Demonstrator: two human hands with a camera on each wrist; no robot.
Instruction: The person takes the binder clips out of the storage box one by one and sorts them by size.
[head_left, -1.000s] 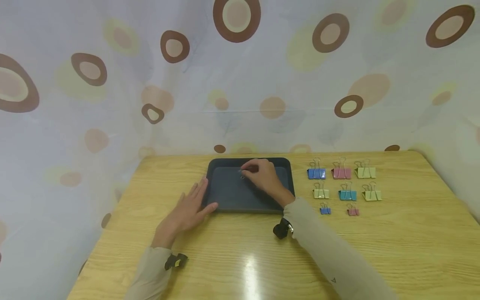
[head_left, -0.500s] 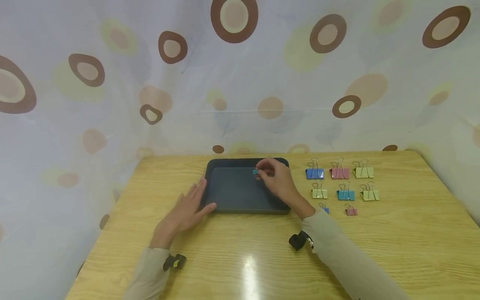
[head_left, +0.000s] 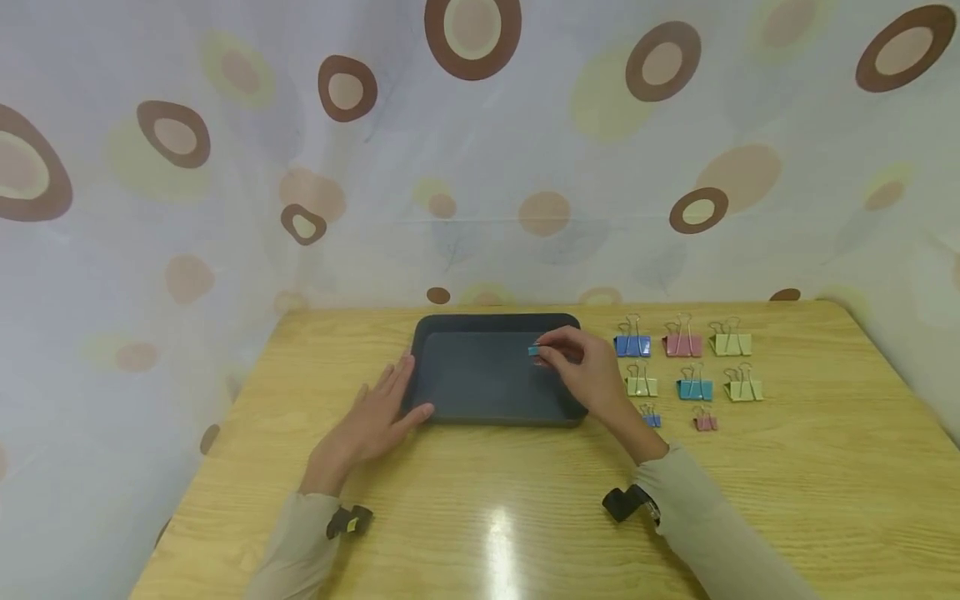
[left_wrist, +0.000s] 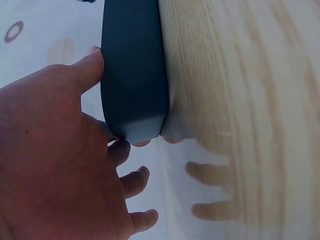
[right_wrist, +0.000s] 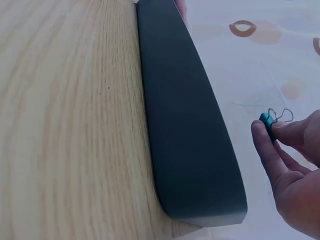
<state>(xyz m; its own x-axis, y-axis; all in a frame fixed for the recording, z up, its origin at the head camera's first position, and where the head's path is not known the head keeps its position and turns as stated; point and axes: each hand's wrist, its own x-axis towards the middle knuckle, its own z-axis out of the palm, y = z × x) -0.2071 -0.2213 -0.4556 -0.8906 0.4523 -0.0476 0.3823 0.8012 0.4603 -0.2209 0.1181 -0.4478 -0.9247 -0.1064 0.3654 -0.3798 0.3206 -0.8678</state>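
Observation:
Between thumb and fingertips, my right hand (head_left: 588, 371) pinches a small teal binder clip (head_left: 534, 351) over the right part of the dark tray (head_left: 495, 421). In the right wrist view, the teal clip's wire handles stick out past the thumb. My left hand (head_left: 375, 421) lies with fairly straight fingers against the tray's left side. The left wrist view has its thumb and a finger touching the tray's wall (left_wrist: 132, 75) near a corner. Right of the tray, binder clips stand in rows, such as a blue one (head_left: 633, 346) and a small red one (head_left: 705, 423).
The wooden table (head_left: 450, 500) carries the tray near its back edge. A patterned curtain (head_left: 480, 267) hangs behind it. The right forearm passes close to a small blue clip (head_left: 651, 421) in the front row. Black wrist cameras (head_left: 628, 503) sit on both sleeves.
My right hand, holding the teal clip, has moved right from the tray's middle toward its right side. The left hand stays at the tray's left edge.

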